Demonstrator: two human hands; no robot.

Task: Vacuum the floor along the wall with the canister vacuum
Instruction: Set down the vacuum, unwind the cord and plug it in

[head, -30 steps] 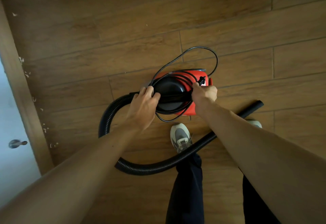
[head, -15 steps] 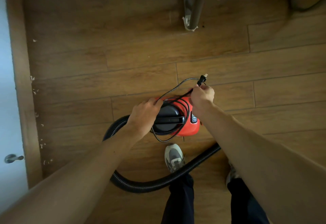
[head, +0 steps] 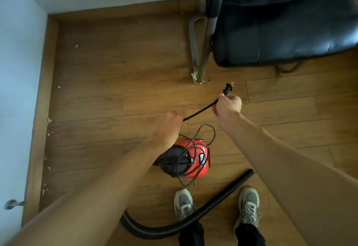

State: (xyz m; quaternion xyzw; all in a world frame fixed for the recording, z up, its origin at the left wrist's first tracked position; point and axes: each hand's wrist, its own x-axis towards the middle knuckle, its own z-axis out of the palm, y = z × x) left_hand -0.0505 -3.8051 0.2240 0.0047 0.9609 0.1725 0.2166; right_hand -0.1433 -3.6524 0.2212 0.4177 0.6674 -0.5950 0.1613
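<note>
A small red and black canister vacuum [head: 195,158] stands on the wooden floor just ahead of my feet, with loops of black power cord [head: 199,110] draped over it. My right hand [head: 227,107] grips the cord just behind its plug [head: 228,89], lifted above the floor. My left hand [head: 170,123] is over the vacuum with fingers stretched forward; the cord runs under its fingertips, and whether they pinch it is hidden. The black ribbed hose [head: 193,218] curves across the floor between my shoes.
A pale wall [head: 17,90] with a wooden skirting board [head: 41,119] runs along the left, with white scraps [head: 48,127] scattered at its foot. A black leather chair [head: 280,22] on a metal frame [head: 201,51] stands at the upper right. A doorstop [head: 11,204] is at lower left.
My right hand has pulled the plug end of the cord up and away to the right of the vacuum. My left hand has left the vacuum body and risen with the cord. The view has tilted up.
</note>
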